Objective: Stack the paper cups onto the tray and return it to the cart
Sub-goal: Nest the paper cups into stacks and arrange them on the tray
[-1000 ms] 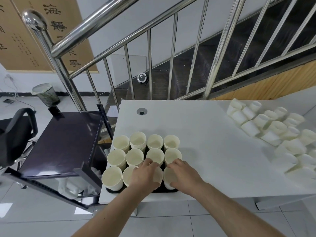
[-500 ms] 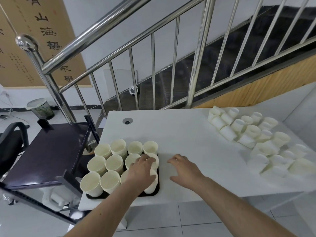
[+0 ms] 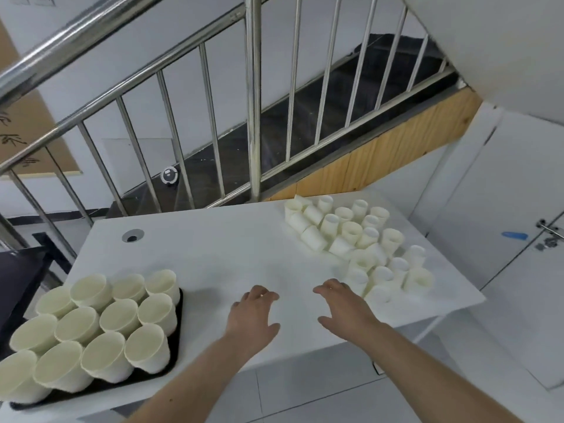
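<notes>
A black tray sits at the near left of the white table, packed with several upright paper cups. At the far right of the table lies a loose heap of paper cups, some upright, some on their sides or upside down. My left hand hovers over the bare middle of the table with its fingers spread and nothing in it. My right hand is beside it, also empty, with its fingertips close to the nearest cups of the heap.
A steel stair railing runs behind the table. The dark cart top shows at the left edge, next to the tray. A round cable hole is in the table's far left. A white door with a handle stands right.
Both hands have left the cups on the tray and moved right, toward the loose heap. The view has swung right, so the tray now lies at the left edge.
</notes>
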`<state>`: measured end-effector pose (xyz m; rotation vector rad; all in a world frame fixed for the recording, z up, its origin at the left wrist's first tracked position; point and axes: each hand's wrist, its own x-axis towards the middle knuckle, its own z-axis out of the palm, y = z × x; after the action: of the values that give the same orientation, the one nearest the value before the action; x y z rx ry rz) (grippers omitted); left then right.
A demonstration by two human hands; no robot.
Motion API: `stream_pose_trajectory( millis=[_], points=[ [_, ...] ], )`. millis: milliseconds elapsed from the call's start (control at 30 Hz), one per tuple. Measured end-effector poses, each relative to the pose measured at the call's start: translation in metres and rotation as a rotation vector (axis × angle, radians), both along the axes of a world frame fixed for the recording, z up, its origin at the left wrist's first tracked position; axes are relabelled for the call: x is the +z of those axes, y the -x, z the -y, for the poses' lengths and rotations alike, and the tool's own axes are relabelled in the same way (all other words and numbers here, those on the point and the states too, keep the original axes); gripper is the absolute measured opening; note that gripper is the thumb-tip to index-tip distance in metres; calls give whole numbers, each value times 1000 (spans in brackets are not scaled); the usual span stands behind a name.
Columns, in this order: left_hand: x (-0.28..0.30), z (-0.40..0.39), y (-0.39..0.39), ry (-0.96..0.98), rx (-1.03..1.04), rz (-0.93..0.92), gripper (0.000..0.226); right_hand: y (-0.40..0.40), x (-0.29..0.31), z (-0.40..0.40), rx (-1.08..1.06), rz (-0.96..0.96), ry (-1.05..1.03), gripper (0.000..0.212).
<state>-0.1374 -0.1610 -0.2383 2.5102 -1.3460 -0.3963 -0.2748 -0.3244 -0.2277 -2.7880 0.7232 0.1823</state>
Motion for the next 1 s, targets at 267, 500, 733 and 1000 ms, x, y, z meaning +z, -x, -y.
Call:
stream_pose_trajectory(
  millis=[267, 500, 733, 1000],
  points=[
    [-5, 86, 24, -11, -99, -18, 56, 41, -9, 85, -139, -4, 11, 60],
    [-19, 165, 8, 11, -116, -51, 56, 30, -17, 151, -216, -13, -12, 58],
    [-43, 233, -19, 30, -91, -147, 53, -8, -33, 210, -251, -138, 3, 63],
    [-58, 279, -50, 8, -51, -209, 50, -41, -55, 246, -292, -198, -49, 74]
  ],
)
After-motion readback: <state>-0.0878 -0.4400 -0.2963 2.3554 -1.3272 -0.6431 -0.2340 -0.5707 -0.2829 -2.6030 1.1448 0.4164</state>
